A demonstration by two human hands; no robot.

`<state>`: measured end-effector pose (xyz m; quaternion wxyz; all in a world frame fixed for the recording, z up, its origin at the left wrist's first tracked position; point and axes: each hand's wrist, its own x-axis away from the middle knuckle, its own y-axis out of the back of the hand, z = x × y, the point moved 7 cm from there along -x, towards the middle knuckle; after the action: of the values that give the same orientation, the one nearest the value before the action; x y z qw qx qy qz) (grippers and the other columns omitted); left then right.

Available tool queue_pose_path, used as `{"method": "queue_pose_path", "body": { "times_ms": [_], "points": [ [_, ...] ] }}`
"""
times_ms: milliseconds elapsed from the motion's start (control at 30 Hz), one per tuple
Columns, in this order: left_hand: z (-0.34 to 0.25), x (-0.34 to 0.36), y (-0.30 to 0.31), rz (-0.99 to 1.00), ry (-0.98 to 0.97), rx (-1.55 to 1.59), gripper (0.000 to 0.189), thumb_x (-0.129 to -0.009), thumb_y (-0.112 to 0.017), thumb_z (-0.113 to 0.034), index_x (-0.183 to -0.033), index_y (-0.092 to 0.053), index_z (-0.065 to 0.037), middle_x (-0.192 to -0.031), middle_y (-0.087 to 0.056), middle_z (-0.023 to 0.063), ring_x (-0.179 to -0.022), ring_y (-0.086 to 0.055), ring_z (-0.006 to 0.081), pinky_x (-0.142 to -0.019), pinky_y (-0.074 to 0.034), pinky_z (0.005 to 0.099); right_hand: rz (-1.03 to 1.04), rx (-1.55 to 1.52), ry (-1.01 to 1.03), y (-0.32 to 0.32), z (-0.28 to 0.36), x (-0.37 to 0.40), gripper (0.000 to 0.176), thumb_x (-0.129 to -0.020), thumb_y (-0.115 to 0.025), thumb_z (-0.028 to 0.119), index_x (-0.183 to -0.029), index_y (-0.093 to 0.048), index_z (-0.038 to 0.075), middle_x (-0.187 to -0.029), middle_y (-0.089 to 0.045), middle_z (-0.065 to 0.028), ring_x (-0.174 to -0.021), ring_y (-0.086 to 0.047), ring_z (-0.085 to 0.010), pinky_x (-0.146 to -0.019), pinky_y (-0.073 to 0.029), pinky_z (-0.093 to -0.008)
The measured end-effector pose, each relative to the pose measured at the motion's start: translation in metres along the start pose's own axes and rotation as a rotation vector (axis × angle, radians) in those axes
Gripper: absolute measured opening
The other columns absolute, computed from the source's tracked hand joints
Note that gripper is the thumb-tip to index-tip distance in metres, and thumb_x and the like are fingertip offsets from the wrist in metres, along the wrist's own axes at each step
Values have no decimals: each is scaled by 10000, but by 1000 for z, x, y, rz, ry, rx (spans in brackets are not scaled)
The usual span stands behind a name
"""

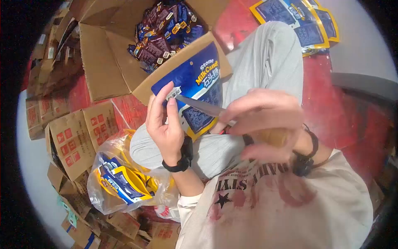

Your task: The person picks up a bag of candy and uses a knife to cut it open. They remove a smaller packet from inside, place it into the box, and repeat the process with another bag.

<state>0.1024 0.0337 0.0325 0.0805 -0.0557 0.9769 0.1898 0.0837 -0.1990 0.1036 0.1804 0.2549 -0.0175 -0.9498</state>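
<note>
My left hand (163, 120) is raised with thumb and index finger at a small white label (174, 93) with dark print. From the label a narrow grey strip (201, 106) runs to my right hand (267, 124), which is smeared by motion. The right fingers curl around the strip's end and a tan, rounded thing (271, 136) too blurred to name. Behind both hands, a blue and yellow Stone Milk Candy pouch (203, 85) leans against the open carton's flap and my lap.
The open cardboard carton (103, 54) holds many small candy packets (166, 35). More pouches (300, 25) lie at upper right. A clear plastic bag (97, 195) with pouches (124, 182) sits at lower left. Cartons (68, 141) line the left side above a red floor (323, 103).
</note>
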Motion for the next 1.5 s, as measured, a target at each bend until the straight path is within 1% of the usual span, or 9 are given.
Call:
{"method": "queue_pose_path", "body": {
  "times_ms": [167, 300, 400, 900, 967, 1033, 1200, 1367, 1500],
  "points": [
    [9, 1, 0, -59, -30, 93, 313, -992, -628, 4, -1302, -658, 38, -1120, -695, 43, -825, -554, 21, -706, -411, 158, -22, -28, 37, -19, -9, -1, 312, -722, -932, 187, -855, -690, 43, -960, -725, -72, -696, -695, -211, -604, -544, -261],
    [20, 0, 10, -169, 17, 59, 301, -968, -672, 8, -1263, -681, 60, -1016, -736, 55, -804, -628, 58, -747, -491, 196, -29, -139, -2, -30, -25, -1, 220, -766, -882, 58, -862, -689, 14, -903, -728, -93, -732, -711, -217, -647, -556, -275],
    [22, 1, 14, -196, 29, 99, 288, -966, -661, 19, -1248, -683, 75, -1104, -736, 97, -890, -669, 94, -802, -520, 218, -271, -290, -145, -26, -43, 6, 56, -838, -756, -74, -859, -713, -45, -853, -739, -124, -796, -739, -204, -726, -575, -304],
    [33, 3, 21, -247, 135, 238, 290, -961, -656, 54, -1246, -668, 99, -1106, -731, 137, -912, -677, 106, -811, -526, 219, -215, -189, -88, -38, -50, 5, 53, -863, -746, -48, -841, -698, -41, -849, -739, -137, -774, -733, -218, -702, -572, -309],
    [31, 3, 22, -282, 151, 192, 290, -959, -665, 45, -1245, -675, 87, -1020, -735, 93, -783, -639, 62, -682, -491, 185, -197, -190, -82, -38, -54, 9, 55, -866, -744, -48, -842, -695, -40, -850, -739, -136, -773, -732, -218, -700, -571, -309],
    [38, 8, 28, -248, 162, 150, 313, -953, -690, 8, -1259, -675, 69, -1127, -737, 118, -853, -678, 94, -721, -523, 199, -174, -197, -77, -39, -58, 11, 58, -869, -742, -48, -843, -692, -39, -851, -738, -135, -772, -730, -217, -697, -569, -309],
    [51, 13, 32, -260, 232, 116, 307, -957, -703, -25, -1261, -696, 11, -889, -710, 8, -582, -492, -9, -472, -312, 160, -157, -193, -83, -37, -64, 15, 72, -877, -735, -50, -831, -682, -37, -838, -729, -131, -771, -720, -216, -705, -565, -310],
    [50, 12, 33, -243, 229, 105, 307, -960, -700, -30, -1266, -691, 0, -856, -680, -15, -588, -495, 0, -499, -344, 157, -141, -218, -86, -39, -70, 17, 71, -874, -735, -53, -830, -684, -32, -828, -722, -126, -761, -714, -223, -705, -561, -315],
    [25, 5, 32, -224, 71, -41, 295, -937, -719, -16, -1230, -690, 5, -1047, -676, 61, -748, -522, 18, -653, -407, 198, -114, -207, -98, -40, -69, 20, 61, -879, -740, -36, -837, -696, -26, -849, -725, -119, -790, -717, -224, -722, -560, -316]
  ]
}}
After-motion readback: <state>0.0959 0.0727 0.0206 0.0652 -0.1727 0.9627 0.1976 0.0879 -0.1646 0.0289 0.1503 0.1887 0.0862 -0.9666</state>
